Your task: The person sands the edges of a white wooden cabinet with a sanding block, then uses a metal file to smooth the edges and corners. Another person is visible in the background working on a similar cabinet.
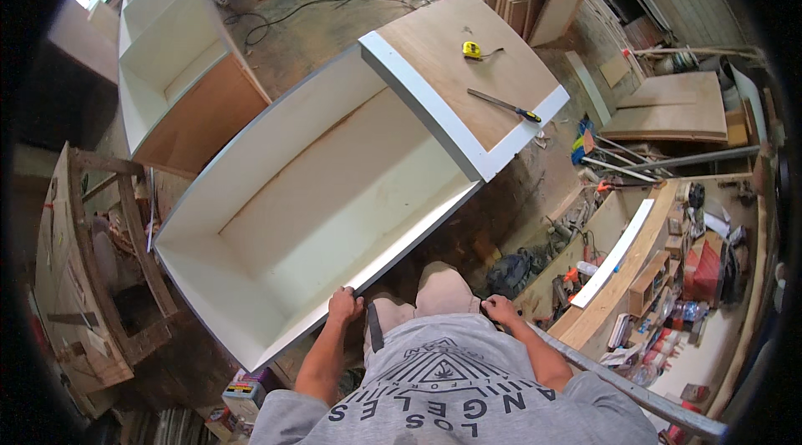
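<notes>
A large white cabinet box [276, 186] lies open side up in front of me, with a plywood panel [468, 69] laid across its far end. My left hand [344, 305] grips the near edge of the cabinet wall. My right hand [501, 310] rests by my thigh, near a grey metal bar [635, 395] that slants off to the lower right; whether it holds anything is unclear. On the plywood panel lie a yellow tape measure [473, 49] and a long tool with a blue and yellow handle [505, 105].
A second white cabinet [171, 53] stands at the upper left. A wooden frame [100, 270] is at the left. A cluttered workbench [668, 278] with tools and boxes fills the right. Boards and offcuts [668, 107] lie on the concrete floor. Cables run across the far floor.
</notes>
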Action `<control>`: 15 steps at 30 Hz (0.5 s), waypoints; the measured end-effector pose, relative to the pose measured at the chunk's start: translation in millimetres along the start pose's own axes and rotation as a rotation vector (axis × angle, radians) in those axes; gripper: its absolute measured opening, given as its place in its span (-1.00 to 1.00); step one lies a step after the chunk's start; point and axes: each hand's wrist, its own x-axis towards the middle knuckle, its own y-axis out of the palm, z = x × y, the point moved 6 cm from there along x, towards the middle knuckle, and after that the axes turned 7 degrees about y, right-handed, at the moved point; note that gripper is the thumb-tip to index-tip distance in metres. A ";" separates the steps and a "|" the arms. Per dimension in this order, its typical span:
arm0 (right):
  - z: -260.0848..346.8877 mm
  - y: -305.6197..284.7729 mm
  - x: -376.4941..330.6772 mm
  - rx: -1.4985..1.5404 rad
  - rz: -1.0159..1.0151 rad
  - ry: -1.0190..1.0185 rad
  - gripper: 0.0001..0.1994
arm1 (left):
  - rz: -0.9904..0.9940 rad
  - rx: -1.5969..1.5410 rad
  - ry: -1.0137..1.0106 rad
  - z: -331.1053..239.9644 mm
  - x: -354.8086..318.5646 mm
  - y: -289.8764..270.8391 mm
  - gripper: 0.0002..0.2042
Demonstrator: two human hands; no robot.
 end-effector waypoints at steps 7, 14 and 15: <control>-32.7 4.6 28.6 0.044 0.041 -0.015 -0.66 | 0.017 0.015 -0.014 3.0 4.6 2.1 -0.62; -35.5 -38.3 81.0 0.050 0.017 -0.085 -0.69 | -0.239 -0.222 -0.252 -6.4 3.9 17.0 -0.60; -36.7 -52.6 89.0 0.046 0.032 -0.083 -0.67 | -0.255 -0.277 -0.357 -18.8 1.7 16.9 -0.59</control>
